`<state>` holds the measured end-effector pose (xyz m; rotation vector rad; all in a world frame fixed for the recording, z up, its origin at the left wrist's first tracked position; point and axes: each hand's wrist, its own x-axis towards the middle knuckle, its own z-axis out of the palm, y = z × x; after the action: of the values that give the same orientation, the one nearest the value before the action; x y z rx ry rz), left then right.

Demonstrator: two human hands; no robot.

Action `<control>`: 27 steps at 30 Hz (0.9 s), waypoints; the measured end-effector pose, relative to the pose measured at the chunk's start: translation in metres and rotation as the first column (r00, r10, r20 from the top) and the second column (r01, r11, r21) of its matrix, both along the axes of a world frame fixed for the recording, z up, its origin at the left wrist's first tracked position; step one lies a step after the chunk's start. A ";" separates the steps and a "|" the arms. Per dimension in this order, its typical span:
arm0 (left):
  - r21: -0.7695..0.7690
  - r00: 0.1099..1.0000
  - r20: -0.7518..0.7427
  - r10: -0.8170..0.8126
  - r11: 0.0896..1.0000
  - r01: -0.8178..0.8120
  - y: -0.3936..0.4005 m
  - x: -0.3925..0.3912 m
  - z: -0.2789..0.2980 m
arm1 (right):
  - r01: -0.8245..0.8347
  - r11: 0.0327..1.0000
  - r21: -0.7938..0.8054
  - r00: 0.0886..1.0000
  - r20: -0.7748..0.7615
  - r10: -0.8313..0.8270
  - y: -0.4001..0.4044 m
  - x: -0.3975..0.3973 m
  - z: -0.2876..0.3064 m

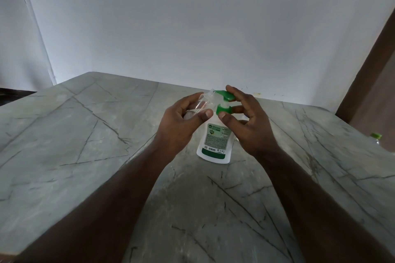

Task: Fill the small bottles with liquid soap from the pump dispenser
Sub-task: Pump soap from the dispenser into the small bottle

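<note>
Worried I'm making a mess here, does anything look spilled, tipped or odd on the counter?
Nothing stands out. No soap shows on the counter. The pump dispenser stands upright, and the left hand holds the small clear bottle tilted up to the nozzle.

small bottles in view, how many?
2. One clear small bottle held in the left hand at the pump nozzle; one green-capped bottle at the table's right edge, mostly cut off. Others may be out of frame.

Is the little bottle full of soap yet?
Not yet. The left hand holds the small clear bottle tilted with its mouth at the green pump spout; it looks mostly empty. The right hand rests a finger on the pump. Pumping remains.
</note>
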<state>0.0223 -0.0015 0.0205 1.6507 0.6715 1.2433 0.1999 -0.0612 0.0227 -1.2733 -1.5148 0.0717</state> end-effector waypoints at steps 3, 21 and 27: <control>0.010 1.000 0.011 -0.003 1.000 0.003 -0.001 0.001 0.000 | 0.036 0.998 0.044 0.999 0.012 -0.037 0.001 0.001 -0.002; -0.004 1.000 -0.002 0.012 1.000 -0.012 0.002 0.001 -0.004 | 0.069 0.994 0.080 0.998 -0.005 -0.068 0.006 -0.002 0.000; 0.020 0.998 -0.033 0.047 0.999 -0.046 0.001 0.002 -0.002 | -0.043 0.999 -0.002 0.831 -0.555 0.035 0.007 -0.022 0.022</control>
<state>0.0247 -0.0005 0.0180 1.6835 0.7248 1.2607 0.1783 -0.0537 0.0450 -1.1038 -1.0300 0.4464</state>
